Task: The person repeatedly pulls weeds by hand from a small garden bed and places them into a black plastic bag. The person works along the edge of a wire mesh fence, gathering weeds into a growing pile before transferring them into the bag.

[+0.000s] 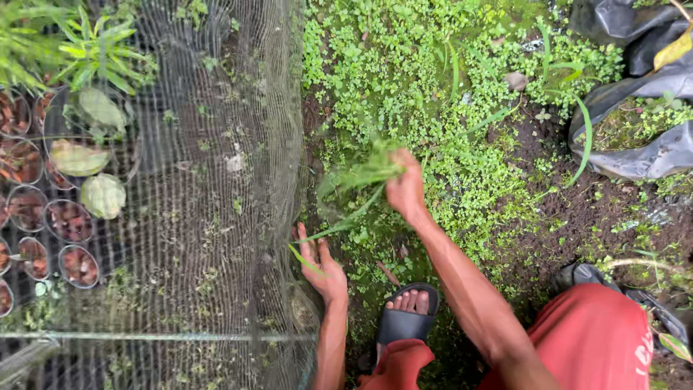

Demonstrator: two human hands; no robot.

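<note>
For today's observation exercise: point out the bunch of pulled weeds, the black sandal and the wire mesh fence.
bunch of pulled weeds (368, 172), head view, on the blurred green leaves beside the right hand.
black sandal (404, 325), head view, on the strap below the toes.
wire mesh fence (209, 217), head view, on the mesh's middle.

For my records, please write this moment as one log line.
right hand: shut on pulled weeds | left hand: open, by mesh fence | ground cover: green
</note>
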